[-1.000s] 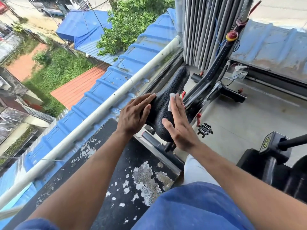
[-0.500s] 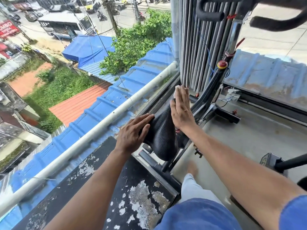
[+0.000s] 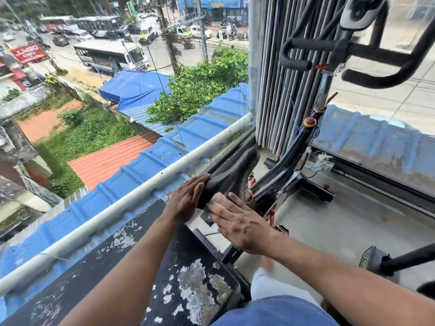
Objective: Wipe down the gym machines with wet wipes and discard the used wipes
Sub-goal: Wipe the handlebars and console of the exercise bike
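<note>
Right fingers: straight and spread, the right hand (image 3: 237, 222) lies flat, palm down, pressing the wet wipe (image 3: 216, 199) onto the wide rear end of the saddle (image 3: 231, 178); nothing curled, nothing pinched.
Wipe: only a white corner peeks out past the fingertips, the rest is trapped under the palm.
Left fingers: also straight and together, the left hand (image 3: 186, 198) is laid against the saddle's left flank, bracing it, gripping nothing.
Saddle: black, textured, mounted on the exercise bike (image 3: 286, 165) that stands close beside the window.
Long axis: it runs from the wide end under the hands up and away to the narrow nose, toward the handlebars (image 3: 367, 55).
Key relation: unwiped length lies ahead of the right fingertips, straight along that axis; the right hand sits on top and has the clear lane, the left is off to the side.
Step, by my read: mid-wipe on the seat, with the next stroke likely a push forward to the nose.
Watch for: the wipe could bunch or slip out from under a flat palm on that grainy surface.
Still to do, it seems: frame, handlebars, and binning the wipe; no bin is in view.
Around: a peeling dark ledge (image 3: 131, 274) below the arms, grey floor (image 3: 353, 222) to the right.
</note>
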Available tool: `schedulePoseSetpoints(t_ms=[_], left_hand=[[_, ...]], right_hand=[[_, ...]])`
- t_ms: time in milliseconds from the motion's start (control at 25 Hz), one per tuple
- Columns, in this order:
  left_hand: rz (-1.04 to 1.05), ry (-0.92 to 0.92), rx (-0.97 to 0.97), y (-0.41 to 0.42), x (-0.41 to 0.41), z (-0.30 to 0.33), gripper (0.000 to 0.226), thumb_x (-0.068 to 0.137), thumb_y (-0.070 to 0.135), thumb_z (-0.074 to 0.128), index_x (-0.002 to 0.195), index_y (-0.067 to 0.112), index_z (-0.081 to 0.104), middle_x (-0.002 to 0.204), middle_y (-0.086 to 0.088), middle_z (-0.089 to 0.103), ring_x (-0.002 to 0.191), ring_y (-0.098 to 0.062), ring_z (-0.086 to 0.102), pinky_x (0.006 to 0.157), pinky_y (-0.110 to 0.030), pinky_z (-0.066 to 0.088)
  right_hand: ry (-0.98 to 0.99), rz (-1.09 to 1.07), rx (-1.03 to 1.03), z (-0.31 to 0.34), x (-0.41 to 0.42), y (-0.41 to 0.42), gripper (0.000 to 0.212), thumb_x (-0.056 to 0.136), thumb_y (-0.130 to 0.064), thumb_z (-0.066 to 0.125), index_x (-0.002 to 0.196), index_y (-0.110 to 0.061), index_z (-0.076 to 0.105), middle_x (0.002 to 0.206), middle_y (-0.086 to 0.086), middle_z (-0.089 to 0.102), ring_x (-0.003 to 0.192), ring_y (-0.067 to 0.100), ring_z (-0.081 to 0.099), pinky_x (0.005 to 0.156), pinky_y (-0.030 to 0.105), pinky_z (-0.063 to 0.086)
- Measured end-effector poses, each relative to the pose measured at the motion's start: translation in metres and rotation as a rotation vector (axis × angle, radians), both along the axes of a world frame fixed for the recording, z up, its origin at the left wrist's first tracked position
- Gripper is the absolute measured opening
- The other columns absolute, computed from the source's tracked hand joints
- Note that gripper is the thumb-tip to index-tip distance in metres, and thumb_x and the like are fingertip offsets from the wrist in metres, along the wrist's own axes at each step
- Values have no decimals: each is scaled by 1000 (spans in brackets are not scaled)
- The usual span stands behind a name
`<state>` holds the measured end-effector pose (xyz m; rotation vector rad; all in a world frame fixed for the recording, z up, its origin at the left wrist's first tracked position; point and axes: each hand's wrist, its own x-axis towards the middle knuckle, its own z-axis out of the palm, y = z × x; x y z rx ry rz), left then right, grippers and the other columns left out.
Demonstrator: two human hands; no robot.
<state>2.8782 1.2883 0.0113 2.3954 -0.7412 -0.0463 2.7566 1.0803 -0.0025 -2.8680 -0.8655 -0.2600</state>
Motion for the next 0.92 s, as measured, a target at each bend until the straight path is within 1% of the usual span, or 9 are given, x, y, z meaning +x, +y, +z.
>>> schedulePoseSetpoints(t_ms=[120, 240, 360, 440, 520, 600, 680, 800, 920], left_hand=[[44, -80, 47, -3, -4, -1, 52, 109, 57, 21, 149, 42, 50, 152, 17, 53, 140, -8, 49, 119, -34, 39], [34, -183, 118, -3, -9, 1, 53, 109, 54, 24, 152, 36, 49, 155, 15, 50, 140, -11, 47, 111, -34, 43], [43, -259, 161, -5, -14, -4, 55, 111, 51, 23, 154, 28, 48, 156, 9, 50, 141, -14, 47, 112, -35, 41], [75, -322, 164, -6, -18, -9, 57, 111, 50, 22, 151, 23, 53, 153, 3, 55, 139, -19, 51, 117, -40, 36], [113, -419, 125, -14, -20, -5, 52, 112, 44, 27, 137, 20, 64, 138, 1, 66, 126, -23, 62, 115, -44, 36], [93, -503, 51, -35, -14, 7, 37, 110, 33, 39, 121, 19, 71, 120, 4, 73, 110, -21, 69, 109, -43, 40], [25, -553, 11, -70, -3, 20, 29, 108, 28, 46, 118, 18, 72, 113, 5, 74, 103, -20, 69, 104, -35, 41], [-69, -527, -29, -137, 22, 36, 29, 108, 29, 47, 120, 19, 71, 113, 6, 74, 102, -20, 67, 99, -30, 41], [-152, -525, -71, -216, 56, 49, 26, 108, 27, 49, 119, 17, 71, 110, 4, 74, 101, -22, 68, 92, -33, 46]], right_hand=[[3, 82, -10, 5, 4, -9, 53, 108, -41, 37, 156, -20, 39, 165, -1, 33, 157, 19, 13, 128, 44, 8], [122, -155, 97, 22, 30, -39, 64, 107, -51, 30, 163, -23, 17, 170, -5, 15, 158, 14, 0, 128, 39, -5], [208, -351, 58, 42, 74, -80, 62, 108, -29, 27, 164, -23, 1, 172, -4, 0, 157, 15, -8, 127, 44, -10], [278, -424, 91, 56, 95, -101, 69, 101, -5, 30, 164, -19, 5, 171, 3, 3, 158, 21, 6, 129, 46, 4], [309, -542, 280, 58, 106, -124, 57, 102, 1, 30, 158, -12, 32, 162, 13, 34, 141, 32, 46, 118, 48, 37], [294, -572, 462, 55, 107, -140, 31, 106, -11, 41, 128, -5, 62, 120, 17, 67, 101, 32, 67, 91, 44, 55], [284, -564, 568, 53, 102, -152, 24, 106, -19, 47, 109, -5, 67, 92, 9, 68, 78, 25, 65, 70, 35, 51], [255, -592, 718, 63, 91, -182, 32, 105, -21, 52, 130, -3, 63, 111, 6, 69, 89, 19, 68, 70, 17, 51], [168, -664, 810, 75, 86, -246, 34, 104, -15, 54, 138, -7, 60, 123, 9, 71, 97, 17, 70, 84, 25, 59]])
